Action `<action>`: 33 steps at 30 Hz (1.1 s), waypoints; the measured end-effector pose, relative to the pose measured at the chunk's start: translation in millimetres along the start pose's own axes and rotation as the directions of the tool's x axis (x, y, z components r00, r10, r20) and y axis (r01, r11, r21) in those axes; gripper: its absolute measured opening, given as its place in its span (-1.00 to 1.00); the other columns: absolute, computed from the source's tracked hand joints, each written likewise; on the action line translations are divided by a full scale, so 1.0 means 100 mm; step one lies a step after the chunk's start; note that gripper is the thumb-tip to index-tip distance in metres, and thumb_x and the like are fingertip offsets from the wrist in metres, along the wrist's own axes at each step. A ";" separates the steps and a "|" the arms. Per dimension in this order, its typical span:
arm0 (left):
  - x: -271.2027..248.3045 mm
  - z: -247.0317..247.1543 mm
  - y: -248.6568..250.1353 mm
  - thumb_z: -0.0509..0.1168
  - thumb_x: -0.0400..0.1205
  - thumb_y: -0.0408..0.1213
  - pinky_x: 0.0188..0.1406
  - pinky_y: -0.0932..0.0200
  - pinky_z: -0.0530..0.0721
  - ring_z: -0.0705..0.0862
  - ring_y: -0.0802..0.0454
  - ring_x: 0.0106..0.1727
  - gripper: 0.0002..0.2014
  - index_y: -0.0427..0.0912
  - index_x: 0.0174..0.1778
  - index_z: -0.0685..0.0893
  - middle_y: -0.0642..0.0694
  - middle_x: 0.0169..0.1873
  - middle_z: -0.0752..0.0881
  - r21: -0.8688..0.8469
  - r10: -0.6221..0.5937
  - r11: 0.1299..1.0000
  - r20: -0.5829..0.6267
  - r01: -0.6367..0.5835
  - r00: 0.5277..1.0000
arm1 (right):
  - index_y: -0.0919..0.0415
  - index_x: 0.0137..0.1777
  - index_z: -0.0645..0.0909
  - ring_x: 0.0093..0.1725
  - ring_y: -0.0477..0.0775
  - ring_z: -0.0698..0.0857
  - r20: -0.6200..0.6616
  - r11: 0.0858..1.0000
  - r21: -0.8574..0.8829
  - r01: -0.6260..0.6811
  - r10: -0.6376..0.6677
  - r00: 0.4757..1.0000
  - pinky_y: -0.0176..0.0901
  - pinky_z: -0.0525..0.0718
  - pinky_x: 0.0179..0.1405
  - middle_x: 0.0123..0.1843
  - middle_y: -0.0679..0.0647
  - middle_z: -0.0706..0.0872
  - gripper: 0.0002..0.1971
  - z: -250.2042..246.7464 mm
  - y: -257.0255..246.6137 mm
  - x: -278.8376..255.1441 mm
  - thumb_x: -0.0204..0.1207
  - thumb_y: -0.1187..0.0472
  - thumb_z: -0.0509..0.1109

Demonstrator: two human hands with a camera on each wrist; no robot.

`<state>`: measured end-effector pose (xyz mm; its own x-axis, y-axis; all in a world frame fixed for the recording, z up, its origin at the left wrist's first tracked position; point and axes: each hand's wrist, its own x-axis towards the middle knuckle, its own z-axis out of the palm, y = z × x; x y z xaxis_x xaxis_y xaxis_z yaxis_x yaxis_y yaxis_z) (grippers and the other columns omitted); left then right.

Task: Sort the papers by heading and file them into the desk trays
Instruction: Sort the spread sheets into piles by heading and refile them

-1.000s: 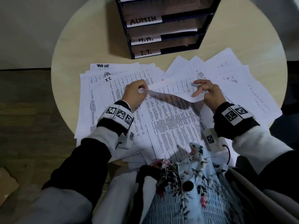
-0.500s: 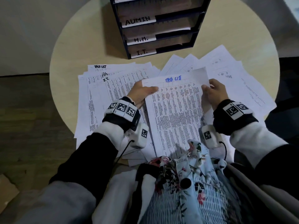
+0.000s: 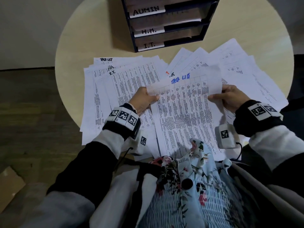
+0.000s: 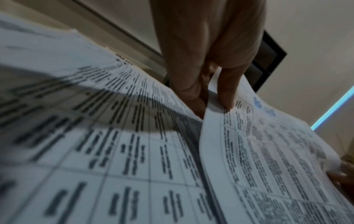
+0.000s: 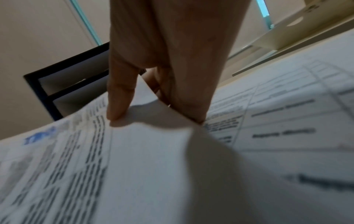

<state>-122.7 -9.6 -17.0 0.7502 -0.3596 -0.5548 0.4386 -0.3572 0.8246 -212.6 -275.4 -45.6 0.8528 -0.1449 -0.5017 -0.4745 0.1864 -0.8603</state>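
Observation:
A printed sheet with a blue handwritten "TASK LIST" heading (image 3: pixel 184 102) is held face up above the table, between both hands. My left hand (image 3: pixel 144 99) pinches its left edge, thumb on top (image 4: pixel 228 94). My right hand (image 3: pixel 230 97) pinches its right edge, thumb on top (image 5: pixel 116 103). A left pile of sheets (image 3: pixel 118 89) shows headings "TASK LIST", "H.R." and "I.T.". More sheets fan out on the right (image 3: pixel 238 66). The black desk trays (image 3: pixel 166 22) stand at the back, labelled ADMIN, H.R. and I.T.
The round pale wooden table (image 3: pixel 82 38) carries everything; bare top shows left of the trays. Its front edge is at my lap, covered by papers. Dark floor lies to the left, with a piece of cardboard (image 3: pixel 9 185) on it.
A second ago the sheet was bent over, its face hidden, between my hands. It has been turned face up and lifted slightly, so its blue heading shows.

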 end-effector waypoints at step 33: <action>0.46 -1.05 0.04 0.47 0.37 0.18 0.54 -0.26 0.16 0.04 -0.38 0.60 0.13 -0.24 0.63 -0.08 -0.33 0.59 0.01 0.679 -0.063 0.610 -0.473 0.409 0.879 | 0.15 -0.51 0.77 -0.39 -0.11 0.75 -0.038 0.995 0.074 0.071 -0.069 0.997 -0.37 0.73 -0.30 -0.44 -0.01 0.79 -0.51 0.04 0.07 0.01 -0.54 0.05 0.77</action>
<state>-34.5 63.0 -27.8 0.8659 0.1143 -0.4869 0.2383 -0.9502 0.2009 -214.0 -270.7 -52.4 0.8745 -0.1939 -0.4446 -0.3952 0.2468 -0.8848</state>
